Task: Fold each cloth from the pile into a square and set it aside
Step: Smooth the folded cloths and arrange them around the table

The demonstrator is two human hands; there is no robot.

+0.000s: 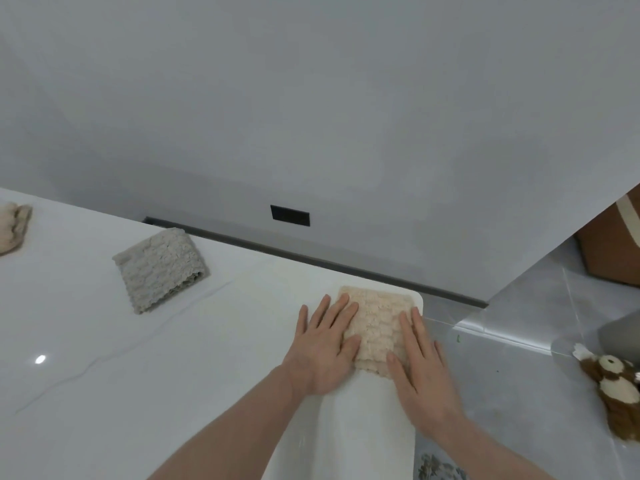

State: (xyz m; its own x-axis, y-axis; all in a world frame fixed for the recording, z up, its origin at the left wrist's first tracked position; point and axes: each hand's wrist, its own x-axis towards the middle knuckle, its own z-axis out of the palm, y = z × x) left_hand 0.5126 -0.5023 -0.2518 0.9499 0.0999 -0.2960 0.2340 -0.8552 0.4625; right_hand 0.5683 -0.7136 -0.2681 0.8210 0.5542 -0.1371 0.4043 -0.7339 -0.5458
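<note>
Head view, items on record.

Item: beige cloth (375, 327), ribbed and plush, already folded to a near square. It lies at the far right corner of the white table (104, 358), right up against the rounded edge.

Item: my left hand (323, 348), fingers straight and spread, pressing flat on the cloth's left side. Nothing gripped.

Item: my right hand (420, 368), fingers likewise straight, laid flat along the cloth's right edge. Nothing gripped; partly motion-blurred.

Item: grey cloth (161, 268), folded square, set apart further left on the table.

Item: another beige cloth (14, 226), bunched, at the far left edge of the frame; whether it is folded or waiting I cannot tell.

Item: stuffed toy (613, 386), brown and cream, on the tiled floor (512, 375) to the right. Cardboard box (609, 247) beyond it.

Risks, as I judge them: the cloth sits so close to the table corner that a sideways smoothing stroke from my left hand could push it over the edge onto the floor. The pile is thick and springy, so the fold may lift open once I take my palms off. Uneven pressure could skew the layers out of square.
</note>
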